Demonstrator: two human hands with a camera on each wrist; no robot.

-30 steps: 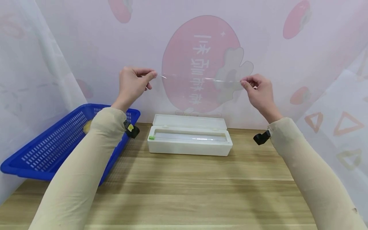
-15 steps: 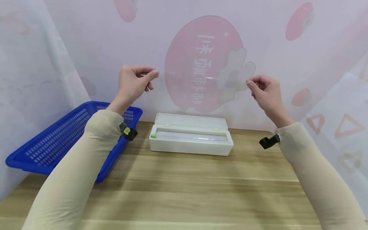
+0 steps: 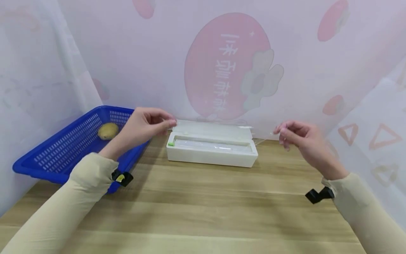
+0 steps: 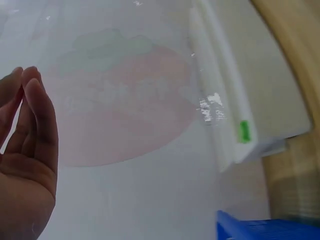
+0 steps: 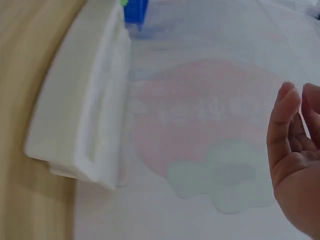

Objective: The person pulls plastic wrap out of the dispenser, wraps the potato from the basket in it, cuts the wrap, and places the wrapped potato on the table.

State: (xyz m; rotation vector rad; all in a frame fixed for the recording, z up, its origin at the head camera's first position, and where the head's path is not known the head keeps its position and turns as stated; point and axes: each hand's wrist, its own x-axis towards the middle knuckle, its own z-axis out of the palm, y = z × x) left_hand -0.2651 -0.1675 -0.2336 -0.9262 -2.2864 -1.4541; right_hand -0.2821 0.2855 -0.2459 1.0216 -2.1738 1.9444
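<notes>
A thin, clear sheet of plastic wrap (image 3: pixel 245 127) spans the space between my two hands, hard to see apart from its glints. My left hand (image 3: pixel 146 125) pinches its left edge between thumb and fingertips, and my right hand (image 3: pixel 301 141) has its right edge at the thumb and fingers. Between and below the hands stands a white wrap dispenser box (image 3: pixel 210 157), its lid (image 3: pixel 212 129) tipped back. A roll lies in its slot. In the left wrist view, glints on the wrap (image 4: pixel 212 107) show beside the box; the exact film edges are unclear.
At the left, a blue plastic basket (image 3: pixel 47 178) holds a yellowish potato-like item (image 3: pixel 108 131). A wooden table (image 3: pixel 203 204) lies under everything, and a printed curtain (image 3: pixel 152 63) closes off the back close behind the box.
Both hands have come down from well above the box to about lid height, bringing the wrap with them. The right hand has moved slightly outward. The potato-like item shows again in the basket.
</notes>
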